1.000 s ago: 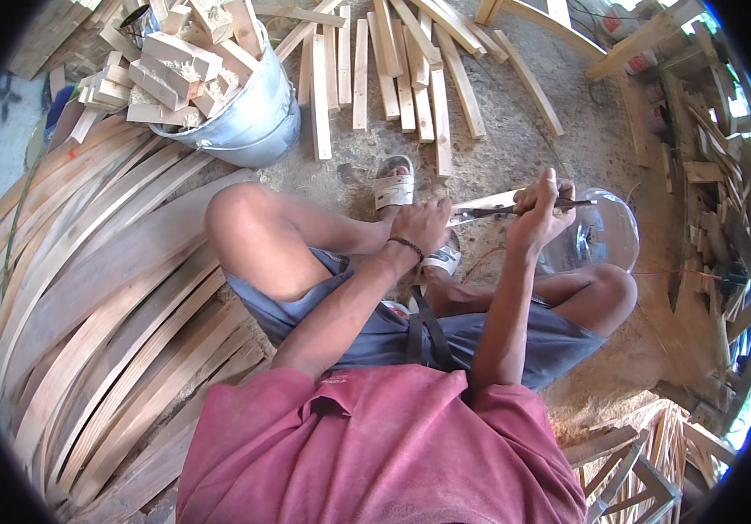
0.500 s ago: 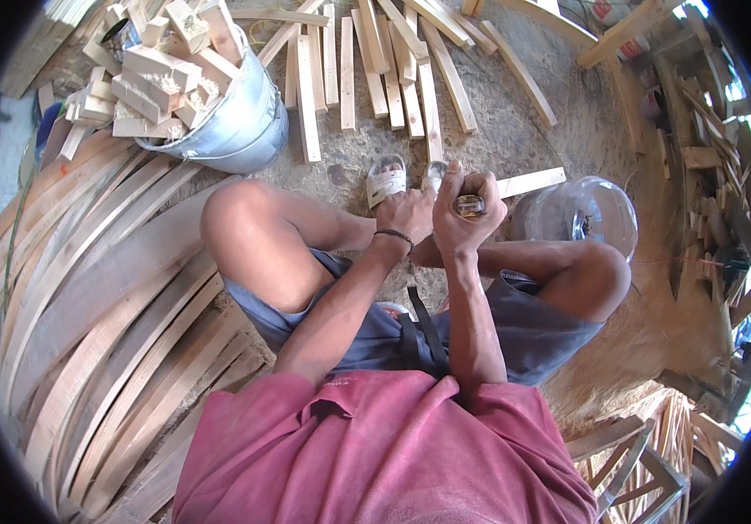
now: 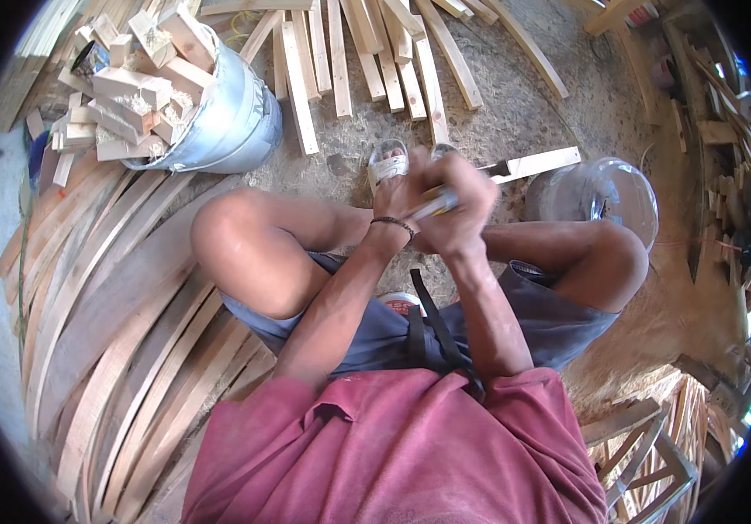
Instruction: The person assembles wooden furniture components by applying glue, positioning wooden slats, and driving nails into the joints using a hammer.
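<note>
My right hand [image 3: 465, 203] is closed round a hand tool with a yellowish, see-through handle [image 3: 435, 206]. Motion blurs both, so the tool's exact kind is unclear. Past the fist, a dark narrow piece [image 3: 496, 169] meets the near end of a pale wood strip [image 3: 543, 163]; whether it belongs to the tool I cannot tell. Close beside, to the left, my left hand [image 3: 397, 196] reaches down by a sandalled foot [image 3: 388, 161], a dark bracelet at its wrist. Its back shows; its fingers and anything under them are hidden.
A bluish bucket [image 3: 249, 118] heaped with wood offcuts stands at far left. Curved boards [image 3: 122, 323] lie along the left side. Several wood strips [image 3: 340, 70] are spread on the floor ahead. A clear plastic jug [image 3: 624, 196] sits by my right knee, with stacked scrap wood [image 3: 729, 210] beyond.
My right fist has turned, so the tool's handle, seen end-on before, now points toward my left wrist. The dark piece beside the wood strip has come into sight. My left hand stays nearly in place.
</note>
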The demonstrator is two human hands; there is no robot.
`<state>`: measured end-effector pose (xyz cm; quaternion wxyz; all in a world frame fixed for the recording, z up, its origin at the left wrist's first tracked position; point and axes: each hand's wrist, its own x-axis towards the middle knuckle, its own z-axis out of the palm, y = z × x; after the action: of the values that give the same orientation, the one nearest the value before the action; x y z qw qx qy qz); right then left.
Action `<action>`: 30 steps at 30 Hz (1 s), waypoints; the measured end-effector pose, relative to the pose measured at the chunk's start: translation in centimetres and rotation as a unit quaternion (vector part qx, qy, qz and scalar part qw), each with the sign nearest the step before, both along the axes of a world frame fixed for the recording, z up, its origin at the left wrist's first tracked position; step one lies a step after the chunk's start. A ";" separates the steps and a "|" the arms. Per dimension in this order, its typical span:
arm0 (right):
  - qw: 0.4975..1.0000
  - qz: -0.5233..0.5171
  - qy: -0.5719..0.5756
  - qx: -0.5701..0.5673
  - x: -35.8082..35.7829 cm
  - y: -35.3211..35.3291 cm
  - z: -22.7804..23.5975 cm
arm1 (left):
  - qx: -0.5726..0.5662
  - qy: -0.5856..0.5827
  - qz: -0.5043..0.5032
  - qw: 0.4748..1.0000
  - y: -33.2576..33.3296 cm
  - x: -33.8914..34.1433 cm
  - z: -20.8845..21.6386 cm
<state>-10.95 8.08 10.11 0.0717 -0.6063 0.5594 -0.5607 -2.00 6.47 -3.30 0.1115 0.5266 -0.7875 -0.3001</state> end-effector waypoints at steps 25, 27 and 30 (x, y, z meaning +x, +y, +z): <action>0.793 0.363 -0.307 0.381 -12.6 -1.4 3.2 | 0.083 -0.056 -0.060 0.993 -1.2 -1.9 4.1; 0.815 0.358 -0.293 0.349 -12.1 -1.3 4.1 | 0.038 -0.052 -0.061 0.996 -0.8 -2.0 3.7; 0.834 0.367 -0.238 0.337 -12.1 -1.1 3.7 | 0.098 -0.085 -0.078 0.988 -1.1 -2.6 5.1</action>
<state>-23.04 6.99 13.83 0.6032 -0.5532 0.4154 -0.3970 -4.60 5.38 1.84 -0.0316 0.4955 -0.7995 -0.3382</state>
